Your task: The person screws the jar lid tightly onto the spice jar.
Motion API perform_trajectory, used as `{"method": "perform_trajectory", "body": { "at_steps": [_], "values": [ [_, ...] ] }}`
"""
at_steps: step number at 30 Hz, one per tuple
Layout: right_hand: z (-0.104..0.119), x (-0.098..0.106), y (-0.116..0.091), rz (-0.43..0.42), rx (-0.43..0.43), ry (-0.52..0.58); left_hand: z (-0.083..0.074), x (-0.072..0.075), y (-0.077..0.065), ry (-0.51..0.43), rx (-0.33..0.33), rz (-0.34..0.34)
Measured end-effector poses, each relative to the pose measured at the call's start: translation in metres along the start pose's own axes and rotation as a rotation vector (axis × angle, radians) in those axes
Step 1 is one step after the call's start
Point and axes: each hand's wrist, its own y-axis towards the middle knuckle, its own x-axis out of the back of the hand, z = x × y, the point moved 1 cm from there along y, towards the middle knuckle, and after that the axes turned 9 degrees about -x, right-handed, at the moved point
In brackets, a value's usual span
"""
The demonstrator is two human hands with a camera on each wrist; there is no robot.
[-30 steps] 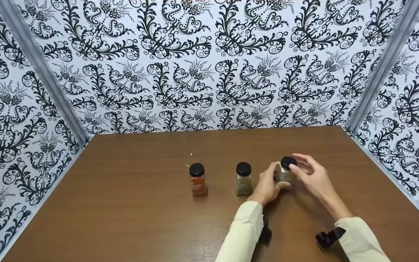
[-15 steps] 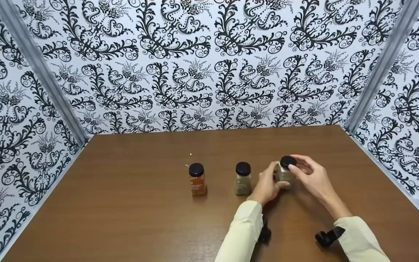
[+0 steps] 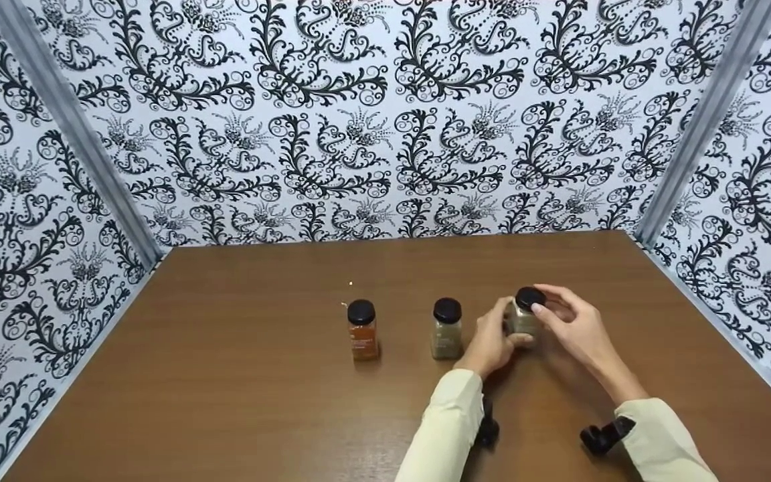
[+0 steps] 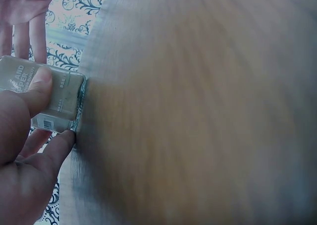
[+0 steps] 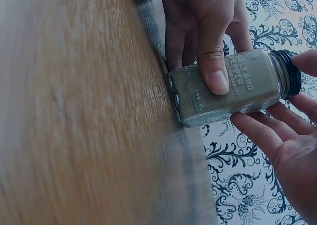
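A glass jar of salt and pepper (image 5: 257, 88) with a black screw lid (image 5: 290, 74) stands upright on the right half of the table. My left hand (image 3: 490, 343) grips its body from the left, the thumb across the printed label in the right wrist view. With thumb and fingers my right hand (image 3: 581, 329) pinches the lid from the right, and its other fingers lie along the jar's side. Left of my hands stands a similar jar of greyish-green seasoning (image 3: 447, 339). Farther left is a jar of orange-red spice (image 3: 363, 341). Both have black lids on.
The brown wooden table (image 3: 238, 402) is enclosed by patterned black-and-white walls (image 3: 338, 120). Tiny pale specks (image 3: 351, 284) lie behind the orange-red jar. A black wrist device (image 3: 605, 436) sits at the right cuff.
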Motion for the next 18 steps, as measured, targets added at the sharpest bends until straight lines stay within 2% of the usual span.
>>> {"method": "perform_trajectory", "body": {
  "at_steps": [6, 18],
  "values": [
    [0.0016, -0.0004, -0.0006, 0.003, -0.029, 0.005, 0.0001, 0.0000, 0.0002, -0.014, 0.020, 0.005],
    [-0.0038, -0.0014, 0.0017, -0.030, 0.017, -0.048, 0.0031, -0.0002, 0.0004, -0.032, -0.033, -0.013]
  ]
}}
